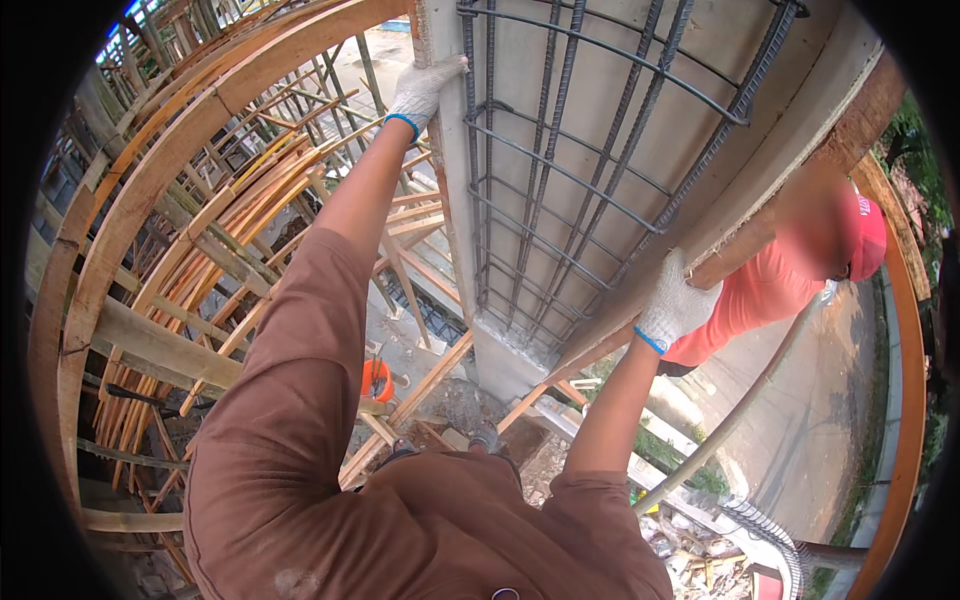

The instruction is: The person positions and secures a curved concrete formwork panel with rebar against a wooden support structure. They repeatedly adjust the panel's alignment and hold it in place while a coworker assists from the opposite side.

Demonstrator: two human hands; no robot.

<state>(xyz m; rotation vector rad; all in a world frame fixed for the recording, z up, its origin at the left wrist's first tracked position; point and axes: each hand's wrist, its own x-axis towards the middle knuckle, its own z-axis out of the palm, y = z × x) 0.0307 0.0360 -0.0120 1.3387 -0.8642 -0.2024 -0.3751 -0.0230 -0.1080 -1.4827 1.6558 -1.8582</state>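
Observation:
My left hand [423,88], in a white knit glove with a blue cuff, grips the upright edge of the left formwork board [447,170] high up. My right hand [677,305], gloved the same way, is closed on the timber-backed edge of the right formwork panel [722,215], lower down. Between them stands a cage of dark rebar [590,150] with several ties, against pale inner boards. Some of each hand's fingers are hidden at the edges they hold.
A co-worker in a pink shirt and red cap [750,300] is just beyond the right panel. Bamboo and timber scaffolding [160,280] fills the left. Below are an orange bucket [376,381], timber braces [425,390], rubble and a road [800,420]. A curved pole [730,435] runs at lower right.

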